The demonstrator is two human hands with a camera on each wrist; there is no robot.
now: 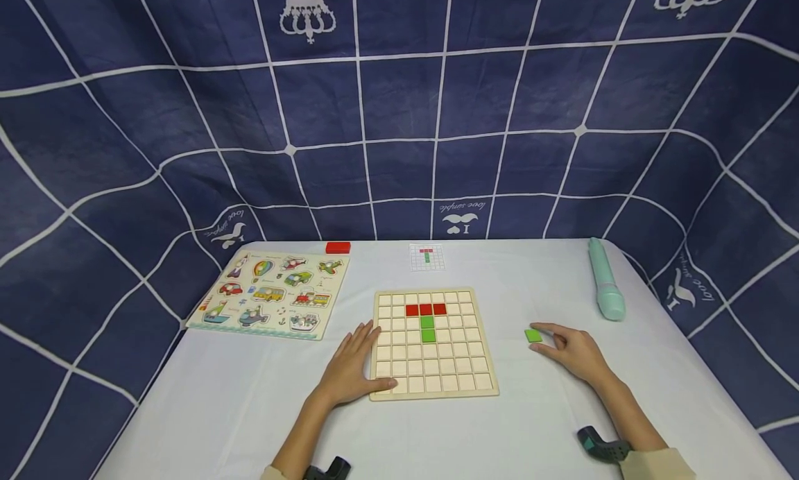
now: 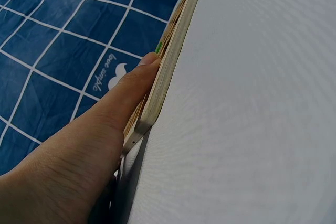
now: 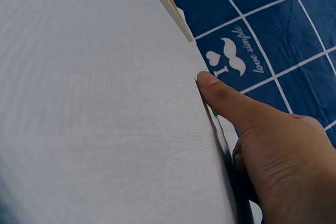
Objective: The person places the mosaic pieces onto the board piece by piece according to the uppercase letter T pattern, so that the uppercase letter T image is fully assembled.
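A wooden grid board (image 1: 437, 363) lies flat in the middle of the table. On it three red square tiles (image 1: 426, 309) form a row, with two green square tiles (image 1: 427, 328) below the middle one. My left hand (image 1: 349, 365) rests at the board's left side, fingers spread along the edge and thumb on its near left corner; the left wrist view shows that thumb (image 2: 131, 87) on the board. To the board's right, my right hand (image 1: 571, 352) pinches a loose green square tile (image 1: 533, 336) between thumb and forefinger, low at the tabletop. The right thumb mostly hides this tile in the right wrist view.
Behind the board lies a small printed card (image 1: 427, 258) showing a red and green T on a grid. A vehicle picture puzzle (image 1: 268, 296) is at the left, with a red block (image 1: 338, 247) behind it. A mint-green cylindrical object (image 1: 605, 282) lies far right.
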